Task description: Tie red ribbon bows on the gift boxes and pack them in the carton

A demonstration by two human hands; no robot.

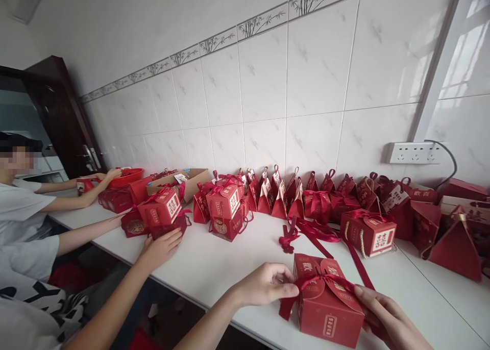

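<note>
A red gift box (329, 317) with gold lettering stands on the white table in front of me. Its flaps are folded over on top, and a dark red ribbon (325, 277) is tied across them with a knot near the middle. At the left top edge, my left hand (268, 283) pinches one end of the ribbon between thumb and fingers. My right hand (388, 311) is closed at the right corner, with thumb and forefinger on the other ribbon end; its lower fingers are partly hidden beside the box.
Loose ribbons (319, 231) and a small red knot ornament (287, 238) lie behind the box. A rope-handled box (368, 233) stands at right. Cone-shaped boxes (268, 197) line the wall. At left, a co-worker's hand (163, 245) touches stacked boxes (158, 207); another person sits farther off.
</note>
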